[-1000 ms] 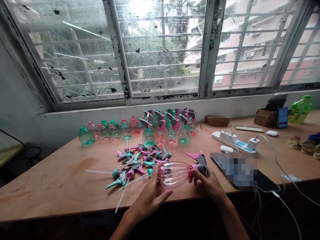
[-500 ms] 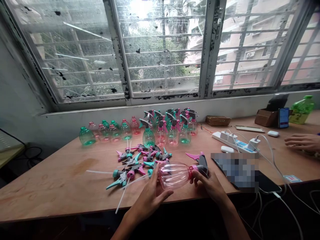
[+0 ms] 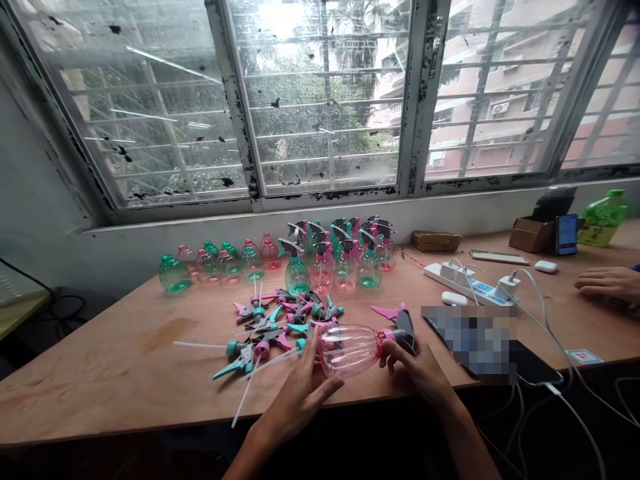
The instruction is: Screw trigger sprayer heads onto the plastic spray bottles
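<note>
A clear pink spray bottle (image 3: 349, 350) lies on its side between my hands, above the front of the table. My left hand (image 3: 307, 383) is closed around its base end. At the other end, my right hand (image 3: 413, 363) grips the neck, where a grey-and-pink trigger sprayer head (image 3: 404, 327) sits on the bottle. The pink trigger points up and to the left. Just left of my hands lies a pile of loose sprayer heads (image 3: 263, 333) in pink, teal and grey, some with white dip tubes.
Open pink and green bottles (image 3: 175, 275) stand at the back left, beside several bottles with sprayer heads (image 3: 345, 263). To the right are a power strip (image 3: 470, 283) with cables, a dark phone (image 3: 533, 363) and another person's hand (image 3: 607, 283).
My hands and the pink spray bottle stay almost still. The other person's hand at the right has shifted slightly to the right.
</note>
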Demonstrator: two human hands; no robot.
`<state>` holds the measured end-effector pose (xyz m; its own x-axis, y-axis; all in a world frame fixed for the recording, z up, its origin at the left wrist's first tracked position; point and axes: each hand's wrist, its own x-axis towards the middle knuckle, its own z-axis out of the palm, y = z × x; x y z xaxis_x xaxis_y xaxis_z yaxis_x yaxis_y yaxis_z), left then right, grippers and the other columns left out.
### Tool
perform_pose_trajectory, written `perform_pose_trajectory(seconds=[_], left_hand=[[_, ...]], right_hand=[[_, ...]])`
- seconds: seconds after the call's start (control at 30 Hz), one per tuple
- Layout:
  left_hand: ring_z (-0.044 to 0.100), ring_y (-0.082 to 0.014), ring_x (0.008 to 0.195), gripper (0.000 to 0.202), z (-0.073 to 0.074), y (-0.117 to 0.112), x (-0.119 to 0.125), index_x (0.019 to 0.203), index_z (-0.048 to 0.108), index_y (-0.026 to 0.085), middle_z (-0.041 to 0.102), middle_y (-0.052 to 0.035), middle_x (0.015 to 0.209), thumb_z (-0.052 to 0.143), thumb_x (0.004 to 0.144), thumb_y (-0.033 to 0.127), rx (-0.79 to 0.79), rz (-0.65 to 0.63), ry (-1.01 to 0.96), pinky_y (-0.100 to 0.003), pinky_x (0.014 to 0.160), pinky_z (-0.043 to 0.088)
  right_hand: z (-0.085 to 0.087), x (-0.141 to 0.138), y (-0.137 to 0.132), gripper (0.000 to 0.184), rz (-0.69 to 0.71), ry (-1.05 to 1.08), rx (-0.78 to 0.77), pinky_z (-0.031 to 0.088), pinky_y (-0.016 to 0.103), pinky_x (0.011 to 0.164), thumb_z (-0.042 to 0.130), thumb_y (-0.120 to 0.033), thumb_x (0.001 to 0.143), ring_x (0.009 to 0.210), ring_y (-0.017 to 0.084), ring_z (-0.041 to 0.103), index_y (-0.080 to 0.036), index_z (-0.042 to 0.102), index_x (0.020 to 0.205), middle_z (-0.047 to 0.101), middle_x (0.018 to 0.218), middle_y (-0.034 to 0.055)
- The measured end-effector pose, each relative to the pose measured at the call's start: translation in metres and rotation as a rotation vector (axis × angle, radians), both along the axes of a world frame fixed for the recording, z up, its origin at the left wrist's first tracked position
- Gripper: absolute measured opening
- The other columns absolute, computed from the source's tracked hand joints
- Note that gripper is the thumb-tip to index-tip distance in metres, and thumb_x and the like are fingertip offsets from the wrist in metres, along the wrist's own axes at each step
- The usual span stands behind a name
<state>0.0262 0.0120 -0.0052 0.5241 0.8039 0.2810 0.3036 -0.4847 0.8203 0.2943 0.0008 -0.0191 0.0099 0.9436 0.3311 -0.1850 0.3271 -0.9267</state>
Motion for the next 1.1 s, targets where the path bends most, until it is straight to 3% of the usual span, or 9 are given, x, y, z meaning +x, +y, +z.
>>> perform_pose_trajectory(seconds=[0.13,0.23,0.33,0.43,0.57,0.7,0.77,1.03,1.1], left_hand=[[0.048,-0.0327,0.144,0.094,-0.003,0.0,0.002,0.163,-0.004,0.038,0.021,-0.0093,0.172,0.063,0.097,0.043,-0.007,0.004,0.002,-0.05,0.121,0.038],[0.048,-0.0322,0.144,0.096,-0.002,-0.002,0.003,0.162,-0.01,0.037,0.024,-0.0113,0.171,0.061,0.098,0.041,0.003,0.034,0.033,-0.052,0.122,0.035],[0.045,-0.0332,0.146,0.104,0.003,-0.004,0.003,0.162,-0.015,0.034,0.017,-0.0129,0.173,0.065,0.095,0.046,-0.047,0.045,0.026,-0.053,0.124,0.03],[0.038,-0.0349,0.151,0.103,0.007,-0.005,0.003,0.163,-0.009,0.032,0.016,-0.0121,0.173,0.065,0.094,0.052,-0.077,0.076,0.024,-0.055,0.126,0.025],[0.02,-0.0365,0.158,0.098,0.007,-0.003,0.003,0.164,0.008,0.033,0.018,-0.0084,0.173,0.07,0.09,0.052,0.007,0.122,0.068,-0.056,0.128,0.017],[0.041,-0.0354,0.149,0.099,-0.001,0.001,0.004,0.163,0.004,0.04,0.013,-0.0079,0.174,0.071,0.091,0.047,-0.01,0.087,-0.018,-0.054,0.124,0.032],[0.047,-0.0349,0.145,0.1,-0.005,0.002,0.004,0.163,0.0,0.041,0.017,-0.0093,0.173,0.071,0.092,0.045,-0.024,0.066,-0.059,-0.053,0.121,0.037],[0.034,-0.0361,0.153,0.099,-0.004,0.001,0.0,0.165,0.006,0.031,0.031,-0.0128,0.168,0.071,0.091,0.046,-0.015,0.052,-0.019,-0.055,0.125,0.029],[0.04,-0.035,0.149,0.099,-0.003,0.001,0.001,0.165,0.005,0.031,0.034,-0.0127,0.167,0.071,0.092,0.045,-0.033,0.033,-0.026,-0.054,0.124,0.033]], right_hand=[[-0.002,0.001,0.002,0.034,0.0,0.016,0.003,0.052,0.024,0.05,0.077,-0.047,0.088,0.059,0.017,0.066,-0.015,0.076,0.078,0.071,0.069,0.0061],[-0.002,0.0,0.002,0.035,-0.005,0.014,0.008,0.052,0.025,0.05,0.077,-0.048,0.088,0.059,0.018,0.066,-0.014,0.076,0.078,0.072,0.071,0.007],[-0.001,-0.001,0.002,0.034,0.003,0.0,0.019,0.052,0.024,0.05,0.078,-0.047,0.088,0.058,0.016,0.065,-0.015,0.076,0.077,0.072,0.07,0.0063],[0.0,-0.002,0.001,0.031,0.02,0.001,0.023,0.052,0.024,0.049,0.08,-0.045,0.086,0.055,0.015,0.064,-0.016,0.076,0.079,0.072,0.068,0.0046],[-0.001,-0.002,0.001,0.03,0.02,0.017,0.013,0.053,0.024,0.049,0.081,-0.045,0.085,0.056,0.016,0.064,-0.016,0.076,0.08,0.073,0.068,0.0046],[-0.002,-0.001,0.002,0.031,0.013,0.037,0.004,0.054,0.025,0.049,0.082,-0.045,0.084,0.057,0.016,0.066,-0.015,0.076,0.08,0.074,0.069,0.0055],[-0.002,0.0,0.002,0.032,0.011,0.042,0.007,0.054,0.025,0.049,0.081,-0.046,0.084,0.058,0.017,0.067,-0.015,0.075,0.08,0.074,0.071,0.0062],[0.001,-0.001,0.0,0.033,0.009,0.029,0.006,0.054,0.026,0.049,0.08,-0.047,0.086,0.057,0.017,0.065,-0.015,0.074,0.078,0.072,0.069,0.005],[0.0,-0.001,0.0,0.034,0.006,0.028,0.003,0.054,0.026,0.049,0.079,-0.047,0.086,0.058,0.017,0.065,-0.015,0.074,0.077,0.072,0.07,0.0058]])
